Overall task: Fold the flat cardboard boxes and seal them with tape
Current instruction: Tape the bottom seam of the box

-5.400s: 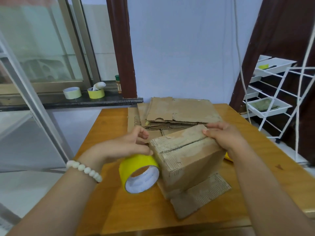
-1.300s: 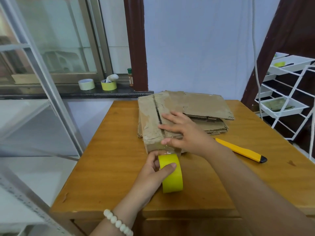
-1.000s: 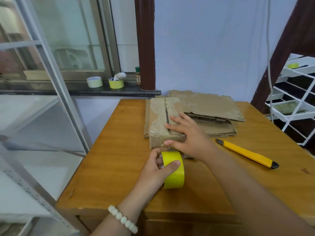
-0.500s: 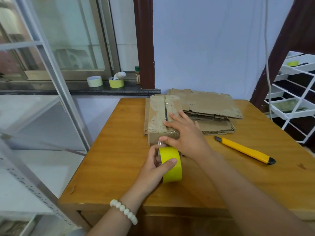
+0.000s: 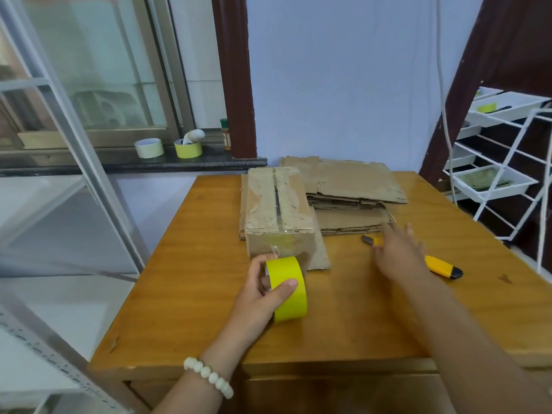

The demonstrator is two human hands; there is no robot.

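A folded cardboard box [image 5: 276, 204] stands on the wooden table [image 5: 191, 288], its top seam running away from me. My left hand [image 5: 263, 297] grips a yellow tape roll [image 5: 288, 286] just in front of the box, with clear tape stretched from the roll to the box's near face. My right hand [image 5: 398, 253] hovers with fingers spread over the yellow utility knife [image 5: 439, 265], covering its middle; it looks blurred. A stack of flat cardboard [image 5: 346, 186] lies behind and right of the box.
Two tape rolls [image 5: 149, 147] and a small jar [image 5: 226, 134] sit on the window sill at the back left. A white wire rack with trays [image 5: 495, 180] stands right of the table. A metal frame [image 5: 74, 138] rises at the left.
My right hand has left the top of the box and swung right to the knife. My left hand still holds the tape roll against the box's front.
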